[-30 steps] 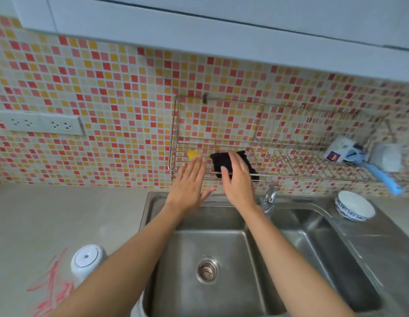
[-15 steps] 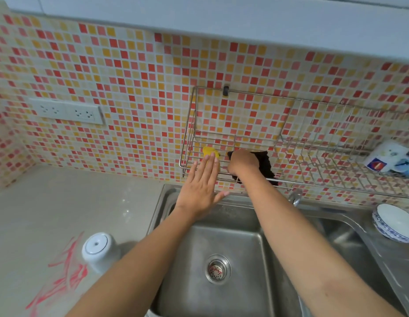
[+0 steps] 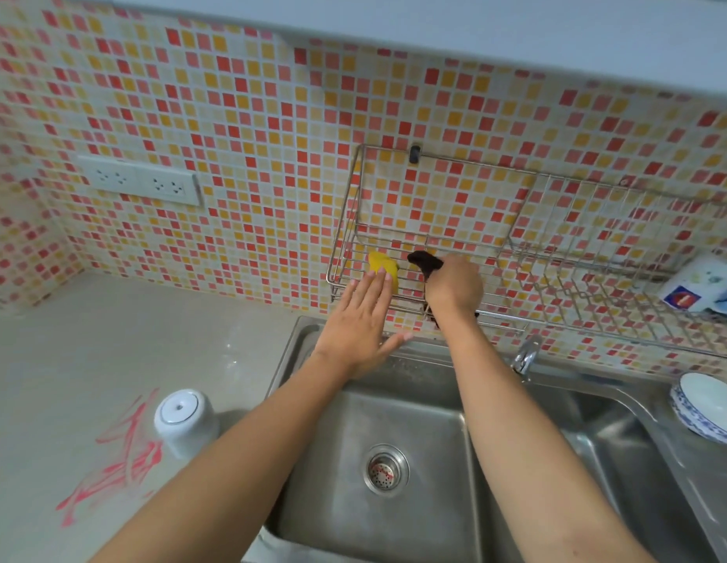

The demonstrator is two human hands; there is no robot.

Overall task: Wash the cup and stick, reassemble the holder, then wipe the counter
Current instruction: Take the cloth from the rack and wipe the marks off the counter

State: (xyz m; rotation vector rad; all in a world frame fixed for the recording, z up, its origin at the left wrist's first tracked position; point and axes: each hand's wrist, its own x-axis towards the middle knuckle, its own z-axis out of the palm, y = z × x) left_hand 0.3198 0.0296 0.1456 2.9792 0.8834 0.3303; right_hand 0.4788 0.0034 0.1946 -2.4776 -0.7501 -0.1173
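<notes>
A white cup (image 3: pixel 185 422) stands upside down on the beige counter (image 3: pixel 110 347), left of the sink, beside red scribble marks (image 3: pixel 114 461). My right hand (image 3: pixel 453 286) is closed around a black cloth (image 3: pixel 425 262) in the wire rack (image 3: pixel 435 221) on the tiled wall. My left hand (image 3: pixel 362 323) hovers flat with fingers apart just below the rack's left end, its fingertips by a yellow sponge (image 3: pixel 382 264). No stick is in view.
A steel double sink (image 3: pixel 378 440) with a drain (image 3: pixel 386 469) lies below my arms, the tap (image 3: pixel 526 353) behind it. A blue-patterned bowl (image 3: pixel 707 412) sits at the right edge. Bottles (image 3: pixel 703 286) lie in the rack's right end. Wall sockets (image 3: pixel 140 180) are at left.
My right hand has closed on the black cloth and bunched it up in the rack. The view has shifted closer and left. My left hand stays spread below the rack.
</notes>
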